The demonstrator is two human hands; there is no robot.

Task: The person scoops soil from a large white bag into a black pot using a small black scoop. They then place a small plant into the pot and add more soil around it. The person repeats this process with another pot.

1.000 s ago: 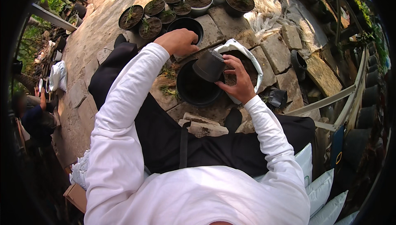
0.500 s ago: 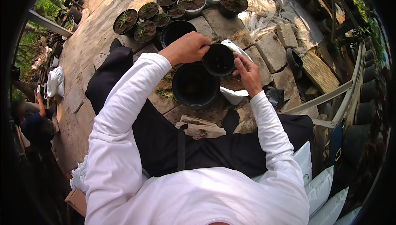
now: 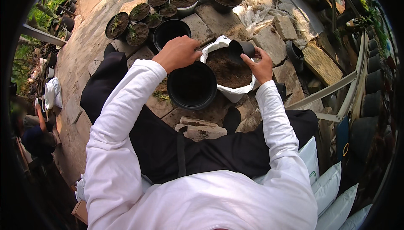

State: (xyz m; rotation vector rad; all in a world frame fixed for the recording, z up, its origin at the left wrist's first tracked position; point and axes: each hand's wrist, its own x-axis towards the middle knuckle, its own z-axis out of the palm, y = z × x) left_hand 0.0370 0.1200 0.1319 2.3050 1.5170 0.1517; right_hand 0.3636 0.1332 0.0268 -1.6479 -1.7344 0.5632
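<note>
My right hand (image 3: 261, 66) grips a small black plant pot (image 3: 246, 49), tipped on its side with its mouth toward the soil. Under it stands a white bag (image 3: 235, 91), rolled open and full of brown soil (image 3: 227, 72). Left of the bag is a large black pot (image 3: 192, 106) with a dark inside. Above that pot's far rim hovers my left hand (image 3: 180, 52), its fingers curled; their tips and anything in them are hidden. Another black pot (image 3: 159, 40) is partly covered by this hand.
Several potted seedlings (image 3: 137, 33) stand beyond my hands. Stone blocks (image 3: 269, 40) and crumpled plastic sheeting (image 3: 265, 6) lie to the far right. A metal frame (image 3: 328, 97) runs along the right. White sacks (image 3: 326, 183) sit at lower right. Another person (image 3: 38, 133) is at far left.
The small pot has left my left hand and moved right in my right hand, tipping onto its side over the bag. The bag's soil, covered before, now shows. The view has shifted slightly.
</note>
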